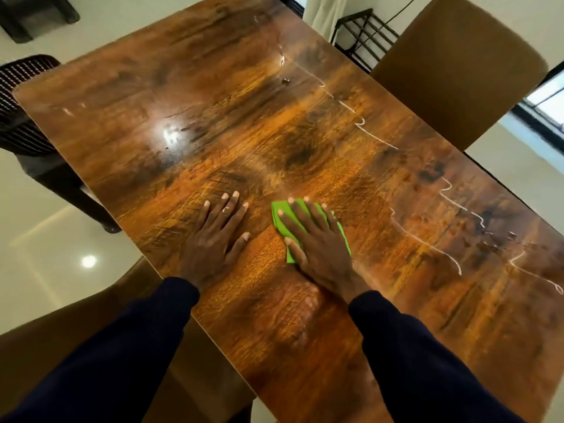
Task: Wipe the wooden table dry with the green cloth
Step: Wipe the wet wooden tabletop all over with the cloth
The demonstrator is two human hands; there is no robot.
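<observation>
I am pressing the green cloth (282, 222) flat under my right hand (317, 239), fingers spread, mid-wipe near the wooden table (213, 123)'s near edge. My left hand (213, 236) is resting flat, fingers wide, holding nothing. Next I am judging a sweep toward the wet streaks (427, 242) along the right edge.

Left hand (215, 239) and right hand (317, 239) flat, fingers spread

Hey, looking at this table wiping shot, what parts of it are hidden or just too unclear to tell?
All from the head view:
- Green cloth: mostly covered by the right hand; its full size and folds are hidden.
- Wooden table: glare blurs which patches remain wet; the near end is cut off by the bottom edge.
- Left hand: pale mark on one finger, too small to identify.
- Tan chair: seat and legs hidden behind the table.
</observation>
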